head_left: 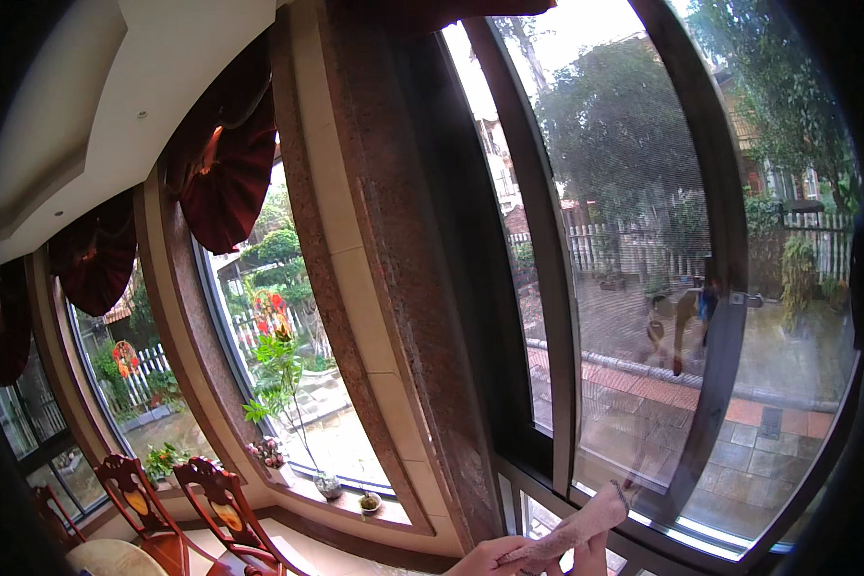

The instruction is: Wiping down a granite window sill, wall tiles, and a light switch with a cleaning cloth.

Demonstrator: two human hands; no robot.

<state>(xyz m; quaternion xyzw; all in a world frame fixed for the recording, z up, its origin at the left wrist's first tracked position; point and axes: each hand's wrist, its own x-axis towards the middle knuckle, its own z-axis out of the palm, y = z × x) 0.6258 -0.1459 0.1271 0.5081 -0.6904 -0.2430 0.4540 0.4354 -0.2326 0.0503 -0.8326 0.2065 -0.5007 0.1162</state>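
At the lower edge, a pinkish-grey cloth is bunched into a long, narrow shape and slants up to the right, in front of the window. My left hand grips its lower left end, fingers closed on the fabric. Under the cloth's right part is my right hand, closed against it; the cloth covers part of its fingers. The lower parts of both hands fall outside the picture. Just beyond the cloth stands a tall dark-framed window with a mesh screen, and faint reflections show on its glass.
A window handle sits on the dark frame at right. A stone-edged pillar rises left of the window. Farther left are carved wooden chairs, a round tabletop, and a sill with a glass vase and a small potted plant.
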